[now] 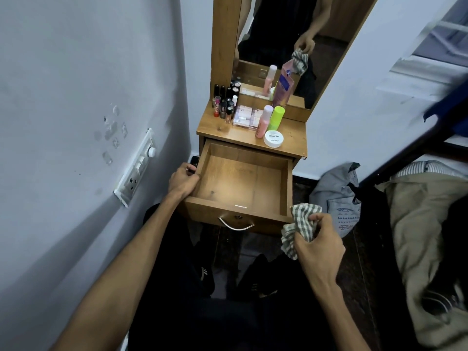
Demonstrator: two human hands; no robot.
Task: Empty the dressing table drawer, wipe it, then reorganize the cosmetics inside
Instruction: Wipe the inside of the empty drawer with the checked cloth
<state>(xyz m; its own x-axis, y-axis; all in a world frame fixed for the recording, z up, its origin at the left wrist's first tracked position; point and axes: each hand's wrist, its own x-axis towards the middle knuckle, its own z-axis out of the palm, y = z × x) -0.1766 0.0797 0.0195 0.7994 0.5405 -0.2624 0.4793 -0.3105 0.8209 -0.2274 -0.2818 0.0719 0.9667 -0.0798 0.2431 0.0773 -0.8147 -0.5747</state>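
Note:
The wooden drawer [240, 183] of the dressing table stands pulled out, with nothing inside it. My left hand [182, 180] grips the drawer's left side wall. My right hand [318, 243] holds a crumpled green-and-white checked cloth [298, 224] just outside the drawer's front right corner. On the table top [228, 134] stand the cosmetics: several dark small bottles and lipsticks [225, 102] at the left, flat palettes [245, 115] in the middle, a pink bottle [263, 121], a neon green bottle [277, 117] and a white round jar [273, 138].
A mirror [291, 46] rises behind the table top and reflects the hand with the cloth. A switch panel [136, 168] is on the left wall. A grey bag [336, 196] and bedding [425, 236] lie at the right. The dark floor lies below the drawer.

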